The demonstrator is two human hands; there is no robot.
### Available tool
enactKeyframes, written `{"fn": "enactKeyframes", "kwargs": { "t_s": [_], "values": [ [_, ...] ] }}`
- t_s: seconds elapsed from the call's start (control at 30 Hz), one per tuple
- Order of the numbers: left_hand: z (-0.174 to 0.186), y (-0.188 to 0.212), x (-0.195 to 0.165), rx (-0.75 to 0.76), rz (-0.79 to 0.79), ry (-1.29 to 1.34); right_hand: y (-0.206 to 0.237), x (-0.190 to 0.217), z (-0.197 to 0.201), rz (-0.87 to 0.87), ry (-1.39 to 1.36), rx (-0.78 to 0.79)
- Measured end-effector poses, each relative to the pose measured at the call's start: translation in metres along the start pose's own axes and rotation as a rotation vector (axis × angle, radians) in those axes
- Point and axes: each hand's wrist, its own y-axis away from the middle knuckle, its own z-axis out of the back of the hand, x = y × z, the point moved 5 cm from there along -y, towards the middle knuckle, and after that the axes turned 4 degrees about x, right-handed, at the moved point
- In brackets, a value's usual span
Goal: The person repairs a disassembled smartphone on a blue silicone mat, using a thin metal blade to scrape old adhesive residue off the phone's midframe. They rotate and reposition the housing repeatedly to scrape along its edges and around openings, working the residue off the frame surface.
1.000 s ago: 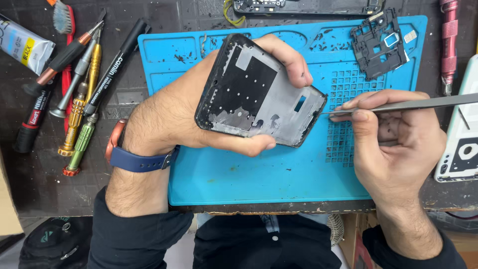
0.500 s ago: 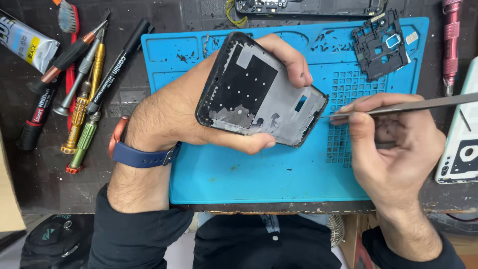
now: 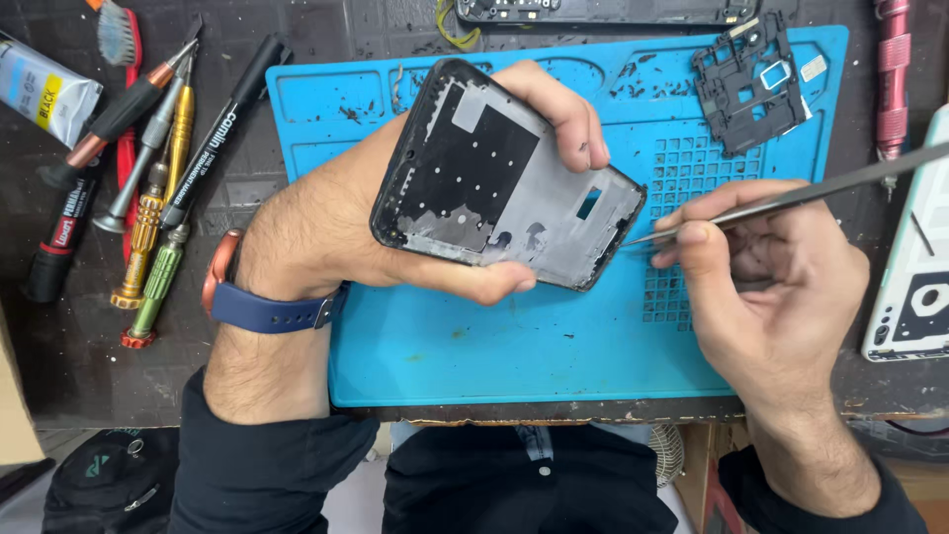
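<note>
- Head view: left hand (image 3: 395, 208) grips black phone frame (image 3: 504, 183), tilted, above blue mat (image 3: 514, 346).
- Right hand (image 3: 771, 287) pinches metal tweezers (image 3: 791, 198), tip touching frame's right edge.
- Screwdrivers (image 3: 158, 198) lie left on dark tabletop (image 3: 79, 366); small black bracket (image 3: 741, 84) at mat's top right.

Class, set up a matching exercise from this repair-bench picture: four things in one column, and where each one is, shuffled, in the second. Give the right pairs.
1. phone frame
2. metal tweezers
3. screwdrivers
4. small black bracket

A. far right corner of the blue mat
B. in the left hand
C. on the dark bench, left of the mat
D. in the right hand

Pairs: 1-B, 2-D, 3-C, 4-A
</note>
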Motion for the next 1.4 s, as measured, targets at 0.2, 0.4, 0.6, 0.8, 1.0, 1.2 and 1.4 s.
{"fn": "enactKeyframes", "kwargs": {
  "t_s": [0.2, 0.4, 0.6, 0.8, 1.0, 1.2, 1.4],
  "values": [
    [0.0, 0.0, 0.001, -0.008, 0.004, 0.002, 0.001, 0.003, -0.007, 0.074, 0.031, 0.148],
    [0.0, -0.001, 0.0, -0.004, 0.005, -0.023, 0.003, -0.001, -0.003, 0.074, -0.06, 0.084],
    [0.0, 0.0, 0.002, -0.001, -0.016, -0.024, 0.003, -0.001, -0.003, 0.086, -0.072, 0.109],
    [0.001, 0.0, 0.001, 0.005, -0.016, -0.017, 0.004, 0.0, -0.003, 0.098, -0.025, 0.127],
    [0.001, 0.0, 0.001, -0.004, -0.019, -0.027, 0.003, 0.003, -0.006, 0.119, 0.007, 0.167],
    [0.002, 0.0, 0.001, -0.008, -0.006, 0.029, 0.018, 0.001, -0.006, -0.029, -0.146, -0.011],
    [0.004, -0.001, 0.005, -0.014, -0.026, 0.003, 0.052, 0.006, -0.027, -0.036, -0.168, -0.183]
  ]
}}
